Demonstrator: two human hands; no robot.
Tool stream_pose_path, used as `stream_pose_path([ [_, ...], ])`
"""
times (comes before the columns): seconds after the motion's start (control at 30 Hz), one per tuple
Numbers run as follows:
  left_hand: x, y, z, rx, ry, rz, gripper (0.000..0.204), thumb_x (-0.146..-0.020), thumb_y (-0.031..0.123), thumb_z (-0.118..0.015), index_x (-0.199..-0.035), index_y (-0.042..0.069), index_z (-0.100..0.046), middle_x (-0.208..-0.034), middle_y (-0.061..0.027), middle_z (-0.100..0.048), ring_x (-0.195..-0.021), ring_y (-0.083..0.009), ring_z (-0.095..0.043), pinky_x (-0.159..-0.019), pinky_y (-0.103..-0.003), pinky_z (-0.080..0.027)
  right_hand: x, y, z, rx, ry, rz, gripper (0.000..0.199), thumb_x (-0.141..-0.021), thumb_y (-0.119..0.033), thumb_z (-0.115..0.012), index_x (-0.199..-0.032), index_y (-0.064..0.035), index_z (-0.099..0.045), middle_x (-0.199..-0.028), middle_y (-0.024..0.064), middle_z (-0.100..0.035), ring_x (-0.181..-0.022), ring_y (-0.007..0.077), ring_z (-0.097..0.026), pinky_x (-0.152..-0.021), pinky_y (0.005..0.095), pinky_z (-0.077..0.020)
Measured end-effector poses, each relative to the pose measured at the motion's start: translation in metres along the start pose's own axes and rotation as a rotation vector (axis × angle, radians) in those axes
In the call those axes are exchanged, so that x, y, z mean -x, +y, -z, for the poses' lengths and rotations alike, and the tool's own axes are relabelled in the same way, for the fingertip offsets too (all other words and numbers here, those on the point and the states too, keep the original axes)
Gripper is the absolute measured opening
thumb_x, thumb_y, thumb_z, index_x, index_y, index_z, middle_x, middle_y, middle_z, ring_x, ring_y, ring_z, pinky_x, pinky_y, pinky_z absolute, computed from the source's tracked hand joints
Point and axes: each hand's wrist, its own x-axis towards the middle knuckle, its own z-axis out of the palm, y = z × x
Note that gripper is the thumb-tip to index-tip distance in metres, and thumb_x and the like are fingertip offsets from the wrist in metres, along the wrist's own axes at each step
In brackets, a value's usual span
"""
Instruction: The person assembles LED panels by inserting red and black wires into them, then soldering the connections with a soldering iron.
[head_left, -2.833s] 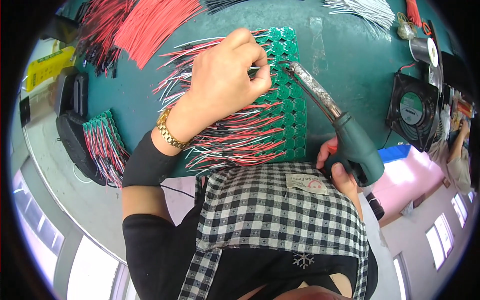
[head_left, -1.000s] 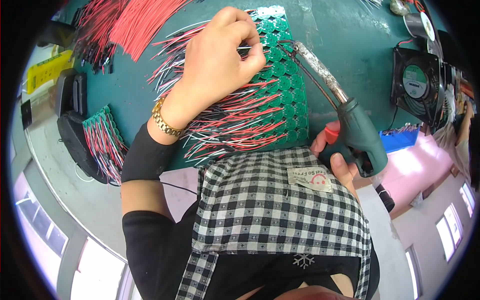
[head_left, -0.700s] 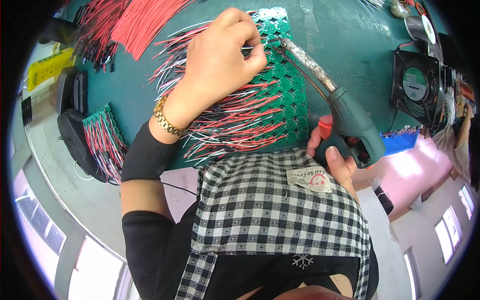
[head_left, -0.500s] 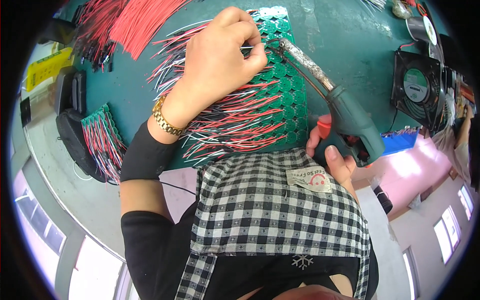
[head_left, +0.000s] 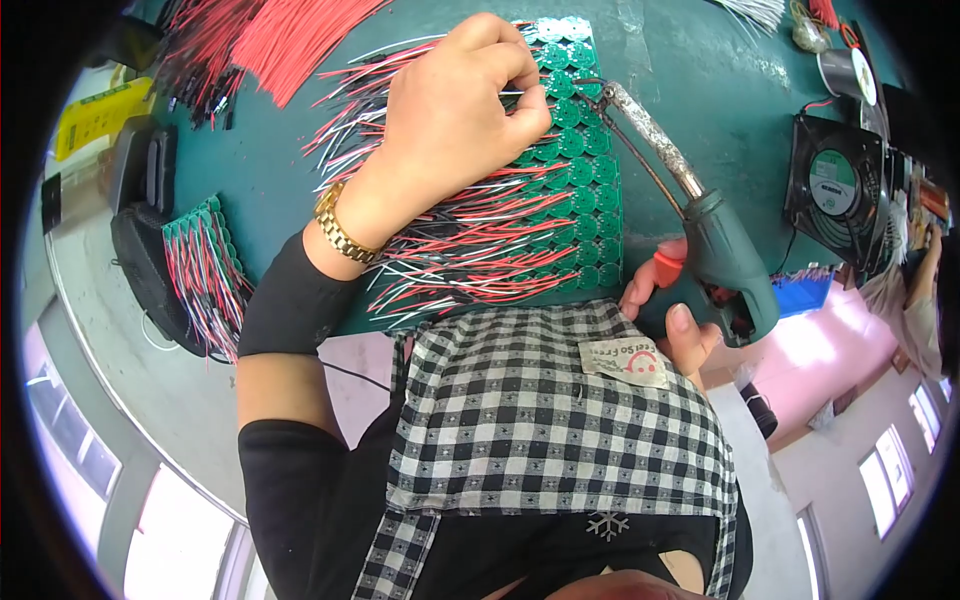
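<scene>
My left hand (head_left: 462,112) is closed in a pinch over the left part of a green circuit board panel (head_left: 580,200) made of round boards. A thin wire (head_left: 510,93) shows at its fingertips. Many red, black and white wires (head_left: 470,250) fan out leftward from the panel, some hidden under my hand. My right hand (head_left: 680,315) is wrapped around the dark green handle of a soldering gun (head_left: 730,260) with a red trigger. Its stained metal barrel slants up and left, and the dark bent tip hovers at or just over the panel's upper right part; contact cannot be made out.
Bundles of red wires (head_left: 300,40) lie at the far left. A smaller wired panel (head_left: 205,250) rests on a black chair-like pad at left. To the right stand a black fan (head_left: 835,185), a solder spool (head_left: 847,77) and a blue tray (head_left: 803,292).
The soldering gun has shifted right, its tip moving away from my left fingertips across the panel. My left hand stays pinched in nearly the same place, while the whole view shifts slightly.
</scene>
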Motion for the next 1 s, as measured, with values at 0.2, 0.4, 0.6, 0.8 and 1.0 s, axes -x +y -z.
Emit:
stream_pose_path([
  [0.2,-0.001,0.001,0.0,-0.017,-0.013,0.022,0.009,-0.07,0.006,-0.068,-0.071,0.005,-0.059,-0.086,-0.0019,-0.06,-0.057,-0.0135,-0.053,-0.053,-0.026,-0.044,0.001,0.003,0.004,-0.03,-0.01,-0.001,0.058,-0.081,-0.026,-0.064,-0.123,0.0037,-0.037,-0.077,0.0146,-0.054,-0.064,0.0193,-0.056,-0.062,0.0316,-0.0484],
  [0.4,-0.002,0.003,-0.001,-0.079,-0.028,0.021,0.01,-0.072,0.014,-0.067,-0.07,0.007,-0.061,-0.086,-0.0033,-0.059,-0.068,-0.0247,-0.062,-0.057,-0.035,-0.051,0.008,0.006,0.012,-0.051,-0.014,-0.05,0.058,-0.08,-0.031,-0.069,-0.125,-0.0018,-0.046,-0.084,0.0097,-0.057,-0.071,0.0158,-0.054,-0.065,0.0288,-0.0463],
  [0.6,-0.001,0.001,0.003,-0.104,-0.026,-0.029,0.009,-0.072,0.014,-0.067,-0.072,0.007,-0.06,-0.088,-0.0047,-0.059,-0.069,-0.0255,-0.062,-0.058,-0.035,-0.051,0.011,0.007,0.015,0.017,-0.054,-0.033,0.059,-0.08,-0.033,-0.067,-0.125,-0.0019,-0.045,-0.082,0.0097,-0.056,-0.071,0.0152,-0.053,-0.065,0.0284,-0.0444],
  [0.8,-0.004,0.004,0.009,-0.039,-0.04,0.002,0.008,-0.072,0.012,-0.065,-0.074,0.007,-0.059,-0.09,-0.005,-0.059,-0.071,-0.0254,-0.062,-0.06,-0.036,-0.052,0.004,0.007,0.004,-0.053,-0.06,0.013,0.059,-0.081,-0.032,-0.066,-0.125,0.0002,-0.043,-0.08,0.0117,-0.056,-0.067,0.0175,-0.055,-0.062,0.0294,-0.0457],
  [1.0,-0.011,0.007,0.018,-0.033,-0.201,-0.018,0.015,-0.069,0.009,-0.063,-0.084,0.007,-0.06,-0.094,-0.0063,-0.057,-0.073,-0.0256,-0.062,-0.063,-0.037,-0.051,-0.004,0.013,0.008,-0.142,-0.075,0.071,0.057,-0.083,-0.029,-0.064,-0.124,0.0024,-0.04,-0.078,0.0145,-0.056,-0.061,0.0199,-0.058,-0.057,0.0307,-0.0481],
])
